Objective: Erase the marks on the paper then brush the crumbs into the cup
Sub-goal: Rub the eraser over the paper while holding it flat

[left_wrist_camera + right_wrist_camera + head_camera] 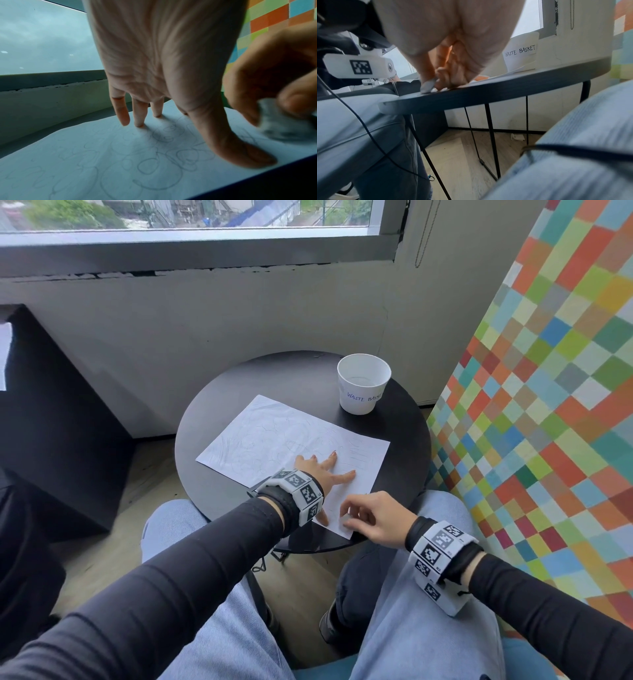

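Observation:
A white sheet of paper (274,436) with faint pencil scribbles lies on the round black table (239,392). My left hand (325,470) lies flat on the paper with its fingers spread, holding it down; its fingertips (139,123) press on the sheet (102,162). My right hand (366,518) is at the paper's near corner by the table's front edge. It pinches a grey-white eraser (281,127) that touches the paper, and the eraser (427,86) also shows under the curled fingers. A white paper cup (363,385) marked WASTE BASKET stands at the table's far right.
A wall of coloured squares (548,371) stands close on the right. A grey wall and a window sill are behind the table. A dark cabinet (51,422) is on the left. My knees in light jeans (411,628) sit under the table's near edge.

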The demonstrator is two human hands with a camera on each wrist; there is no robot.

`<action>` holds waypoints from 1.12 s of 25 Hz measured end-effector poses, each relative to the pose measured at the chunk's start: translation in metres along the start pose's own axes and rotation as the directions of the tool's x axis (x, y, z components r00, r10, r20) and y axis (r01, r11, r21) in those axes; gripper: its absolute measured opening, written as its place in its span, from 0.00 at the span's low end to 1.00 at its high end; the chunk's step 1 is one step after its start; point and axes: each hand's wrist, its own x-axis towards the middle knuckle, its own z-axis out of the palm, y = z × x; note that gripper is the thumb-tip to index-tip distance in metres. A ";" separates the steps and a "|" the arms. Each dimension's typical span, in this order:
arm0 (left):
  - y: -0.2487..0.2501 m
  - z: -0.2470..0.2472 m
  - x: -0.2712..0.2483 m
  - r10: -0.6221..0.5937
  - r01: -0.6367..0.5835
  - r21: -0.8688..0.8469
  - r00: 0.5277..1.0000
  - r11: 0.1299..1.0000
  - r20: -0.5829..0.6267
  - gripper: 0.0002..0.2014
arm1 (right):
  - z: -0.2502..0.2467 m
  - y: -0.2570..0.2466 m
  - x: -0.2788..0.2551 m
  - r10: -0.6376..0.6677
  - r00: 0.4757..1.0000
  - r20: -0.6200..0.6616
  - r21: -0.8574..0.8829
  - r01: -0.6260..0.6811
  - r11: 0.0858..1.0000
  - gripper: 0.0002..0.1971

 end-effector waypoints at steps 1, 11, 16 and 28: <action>0.000 0.000 0.000 0.002 -0.002 -0.003 1.000 1.000 -0.001 0.60 | 0.000 0.000 0.000 0.006 1.000 -0.028 -0.009 -0.006 1.000 0.04; 0.001 0.002 0.001 -0.014 0.014 0.008 1.000 1.000 -0.019 0.60 | -0.003 -0.002 -0.002 0.017 0.998 0.052 0.014 -0.018 1.000 0.03; 0.000 0.002 0.001 -0.001 0.002 0.025 0.999 1.000 -0.034 0.61 | -0.004 -0.004 -0.003 0.020 1.000 0.020 0.012 -0.020 1.000 0.03; -0.001 0.001 0.001 0.008 -0.006 0.053 0.999 0.999 -0.039 0.61 | -0.001 -0.003 0.001 0.048 0.997 -0.054 0.015 -0.047 0.999 0.04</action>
